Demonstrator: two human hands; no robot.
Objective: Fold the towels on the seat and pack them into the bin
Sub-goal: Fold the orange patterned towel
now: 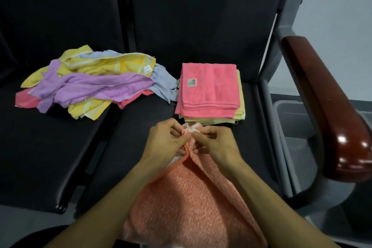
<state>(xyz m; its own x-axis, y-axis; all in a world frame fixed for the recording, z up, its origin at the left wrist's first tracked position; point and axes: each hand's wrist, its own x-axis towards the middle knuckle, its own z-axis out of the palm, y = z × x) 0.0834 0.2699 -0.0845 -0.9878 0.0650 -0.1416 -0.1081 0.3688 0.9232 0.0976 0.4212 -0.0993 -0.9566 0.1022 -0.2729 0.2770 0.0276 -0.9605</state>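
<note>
We pinched the orange towel (181,197) at its top corners, left hand (167,141) and right hand (216,143) touching, at six o'clock on the seat (141,147); the bin (291,123) stood at three o'clock.

A: From my feed the towel up front (187,203) is mottled orange, the folded stack (209,90) pink on top with pale yellow-green under it.

B: And the loose heap (88,82)?

A: I see lilac, yellow with white stripes, light blue, pink. Seat (60,157) black, armrest (330,110) glossy reddish-brown, bin (291,119) grey.
</note>
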